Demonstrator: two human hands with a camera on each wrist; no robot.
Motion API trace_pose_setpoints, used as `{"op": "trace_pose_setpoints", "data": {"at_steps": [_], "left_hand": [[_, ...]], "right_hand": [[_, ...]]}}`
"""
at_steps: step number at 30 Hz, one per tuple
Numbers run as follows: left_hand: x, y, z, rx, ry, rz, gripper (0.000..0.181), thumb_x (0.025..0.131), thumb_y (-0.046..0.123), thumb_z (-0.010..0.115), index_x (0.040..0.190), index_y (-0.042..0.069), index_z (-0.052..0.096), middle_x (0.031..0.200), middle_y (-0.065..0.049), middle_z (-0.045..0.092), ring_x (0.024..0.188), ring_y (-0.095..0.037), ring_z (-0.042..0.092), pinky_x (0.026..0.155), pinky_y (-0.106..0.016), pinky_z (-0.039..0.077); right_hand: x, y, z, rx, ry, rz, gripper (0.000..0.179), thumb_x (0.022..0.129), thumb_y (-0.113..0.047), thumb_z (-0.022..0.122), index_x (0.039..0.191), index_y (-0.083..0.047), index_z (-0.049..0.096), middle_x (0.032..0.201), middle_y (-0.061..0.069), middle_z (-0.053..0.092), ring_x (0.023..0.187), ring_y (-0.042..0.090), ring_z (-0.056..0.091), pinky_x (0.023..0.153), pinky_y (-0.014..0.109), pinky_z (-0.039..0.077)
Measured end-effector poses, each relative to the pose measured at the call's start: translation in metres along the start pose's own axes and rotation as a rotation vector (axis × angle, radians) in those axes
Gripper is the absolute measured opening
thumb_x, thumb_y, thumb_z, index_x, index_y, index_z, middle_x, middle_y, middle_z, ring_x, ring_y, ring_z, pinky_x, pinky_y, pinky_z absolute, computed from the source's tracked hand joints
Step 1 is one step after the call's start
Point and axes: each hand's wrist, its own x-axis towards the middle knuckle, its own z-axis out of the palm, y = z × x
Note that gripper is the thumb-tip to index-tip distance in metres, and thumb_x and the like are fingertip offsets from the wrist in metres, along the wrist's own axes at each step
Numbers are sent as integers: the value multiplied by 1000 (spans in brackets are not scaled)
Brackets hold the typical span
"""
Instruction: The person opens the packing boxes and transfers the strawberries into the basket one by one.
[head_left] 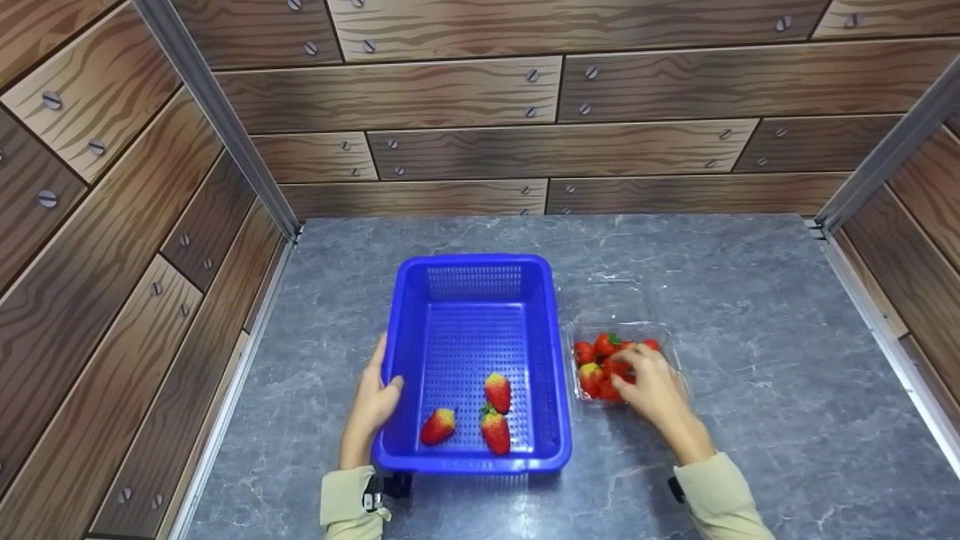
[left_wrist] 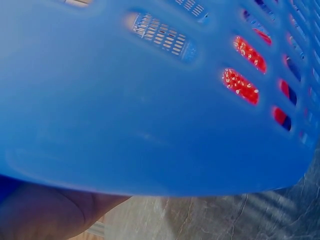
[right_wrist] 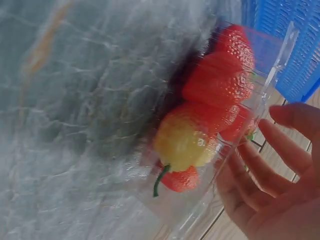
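A blue plastic basket [head_left: 480,277] with slotted walls holds three red strawberries with yellowish ends, among them one strawberry [head_left: 438,427] lying apart from the other two. My left hand [head_left: 373,401] grips the basket's left side, thumb at the rim and fingers along the outside. To the basket's right stands a clear plastic box [head_left: 671,360] with several strawberries [head_left: 590,379] in it. Over this box reaches my right hand [head_left: 651,382], its fingers spread and slightly bent at the fruit. In the right wrist view, the fingertips [right_wrist: 265,127] are by the box's rim with nothing held between them.
The box's clear lid [head_left: 607,296] lies folded back behind it on the grey marbled table [head_left: 765,315]. Wood-patterned panels [head_left: 465,90] stand at the back and both sides, joined by metal corner posts.
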Motion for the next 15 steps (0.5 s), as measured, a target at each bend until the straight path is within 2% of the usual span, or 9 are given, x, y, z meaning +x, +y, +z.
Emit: {"op": "trace_pose_setpoints", "data": {"at_steps": [3, 7, 10, 15], "left_hand": [[0, 0, 0, 4, 5, 1, 80, 83, -14, 48, 157, 3, 22, 159, -26, 24, 140, -46, 32, 115, -56, 27], [1, 0, 0, 5, 4, 5, 80, 83, -14, 48, 157, 2, 22, 158, -26, 24, 139, -46, 33, 115, -56, 27], [1, 0, 0, -4, 3, -2, 80, 83, -14, 47, 157, 2, 21, 157, -27, 26, 138, -46, 34, 115, -56, 28], [1, 0, 1, 2, 10, -17, 80, 83, -14, 48, 157, 2, 21, 155, -29, 30, 137, -46, 37, 114, -56, 30]], "right_hand": [[-5, 1, 1, -24, -66, 25, 28, 75, -7, 75, 103, -2, 74, 109, 18, 64, 102, 41, 59, 83, 58, 51], [-7, 1, 1, -40, -96, 51, 30, 74, -9, 76, 104, -3, 75, 105, 17, 62, 98, 40, 60, 80, 58, 51], [-7, 0, -1, -48, -117, 76, 29, 75, -9, 76, 103, -4, 75, 105, 17, 63, 98, 41, 60, 80, 58, 51], [-4, -1, -4, -81, -208, 133, 25, 76, -10, 76, 101, -6, 74, 111, 19, 64, 103, 45, 58, 82, 61, 49]]}}
